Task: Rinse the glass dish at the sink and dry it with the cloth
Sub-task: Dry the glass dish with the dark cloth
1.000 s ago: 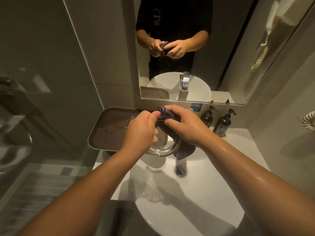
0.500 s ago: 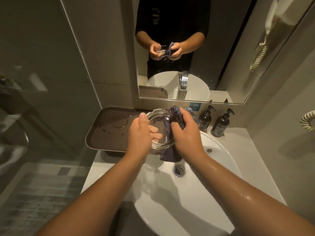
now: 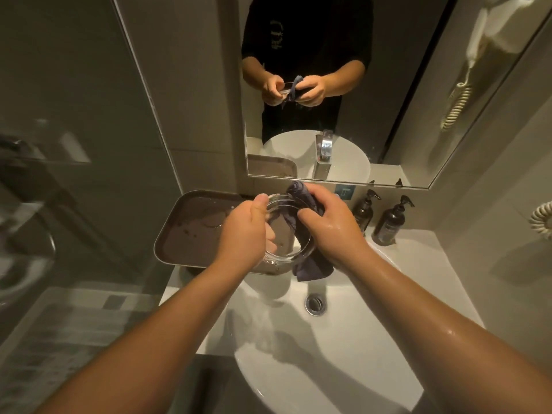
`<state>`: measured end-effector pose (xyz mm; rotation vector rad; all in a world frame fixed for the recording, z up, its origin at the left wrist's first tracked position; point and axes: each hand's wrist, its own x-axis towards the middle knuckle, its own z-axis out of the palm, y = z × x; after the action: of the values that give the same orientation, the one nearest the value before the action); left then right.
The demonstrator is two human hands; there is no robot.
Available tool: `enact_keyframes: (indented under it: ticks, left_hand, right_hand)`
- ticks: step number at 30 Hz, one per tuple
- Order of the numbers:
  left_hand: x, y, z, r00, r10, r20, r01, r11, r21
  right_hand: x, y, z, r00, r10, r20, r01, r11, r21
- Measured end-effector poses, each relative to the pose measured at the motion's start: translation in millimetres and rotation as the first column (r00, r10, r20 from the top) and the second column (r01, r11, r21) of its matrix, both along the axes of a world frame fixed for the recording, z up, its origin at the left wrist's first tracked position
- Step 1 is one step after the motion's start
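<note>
A round clear glass dish (image 3: 285, 255) is held tilted above the back of the white sink (image 3: 343, 354). My left hand (image 3: 243, 234) grips its left rim, thumb on top and fingers behind the glass. My right hand (image 3: 327, 225) is closed on a dark blue-grey cloth (image 3: 312, 268), which is draped over the dish's right rim, bunched at the top and hanging below. My right forearm is wet. The tap is hidden behind my hands and shows only in the mirror.
A dark metal tray (image 3: 191, 231) with water drops sits left of the sink. Two dark pump bottles (image 3: 363, 210) (image 3: 389, 221) stand at the back right. The drain (image 3: 314, 303) lies below my hands. A mirror (image 3: 328, 85) faces me; a coiled cord (image 3: 542, 216) hangs at right.
The dish has tilted up from flat toward me, and my left thumb has come onto its rim. My right hand has slid the cloth around the right rim. Both hands drifted slightly left.
</note>
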<state>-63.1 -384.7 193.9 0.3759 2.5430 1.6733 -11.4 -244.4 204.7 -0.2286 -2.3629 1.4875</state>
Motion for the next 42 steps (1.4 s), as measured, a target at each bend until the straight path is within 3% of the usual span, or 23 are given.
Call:
enact_keyframes:
  ticks: [5,9,12,14,17,19,22,27,32,35,39,42]
  left_hand:
    - [6,15,-11,0.972,0.162,0.172,-0.198,0.956,0.218]
    - [10,19,-20,0.943,0.171,0.284,-0.263,0.908,0.327]
    - [8,8,-17,0.971,0.03,0.236,-0.094,0.959,0.266]
    - [3,-1,-5,0.975,-0.118,0.188,0.089,0.984,0.157]
    - [-4,-6,13,0.937,-0.316,0.15,0.319,0.948,0.004]
    - [-4,-3,17,0.949,-0.298,0.103,0.306,0.949,-0.074]
    - [-2,0,11,0.991,-0.133,-0.005,0.131,0.983,-0.129]
    - [-2,5,0,0.999,0.042,0.002,-0.042,0.999,-0.027]
    - [4,17,-16,0.955,0.191,0.227,-0.247,0.936,0.251]
    - [11,17,-24,0.93,0.139,0.34,-0.25,0.918,0.307]
    - [5,1,-9,0.941,-0.143,0.308,0.074,0.972,0.223]
    - [2,-4,4,0.94,-0.264,0.216,0.253,0.964,0.079]
  right_hand:
    - [11,-30,-22,0.944,-0.293,-0.15,0.274,0.952,-0.138]
    - [11,-36,-26,0.938,-0.308,-0.157,0.281,0.944,-0.17]
    - [8,-12,-23,0.978,-0.192,-0.082,0.181,0.976,-0.125]
    - [5,10,-10,1.0,-0.015,-0.008,0.015,1.0,-0.012]
    - [-2,29,18,0.941,0.277,0.197,-0.304,0.944,0.128]
    - [-6,30,27,0.912,0.335,0.237,-0.372,0.919,0.133]
    - [-8,19,22,0.959,0.236,0.158,-0.257,0.957,0.132]
    - [0,-7,-8,0.994,-0.104,-0.022,0.105,0.994,0.018]
    - [12,-41,-23,0.925,-0.358,-0.126,0.333,0.925,-0.18]
    - [9,-27,-28,0.958,-0.277,-0.07,0.266,0.954,-0.14]
    - [8,9,-9,1.0,-0.02,0.018,0.02,1.0,-0.013]
    - [7,20,10,0.968,0.203,0.151,-0.216,0.973,0.078]
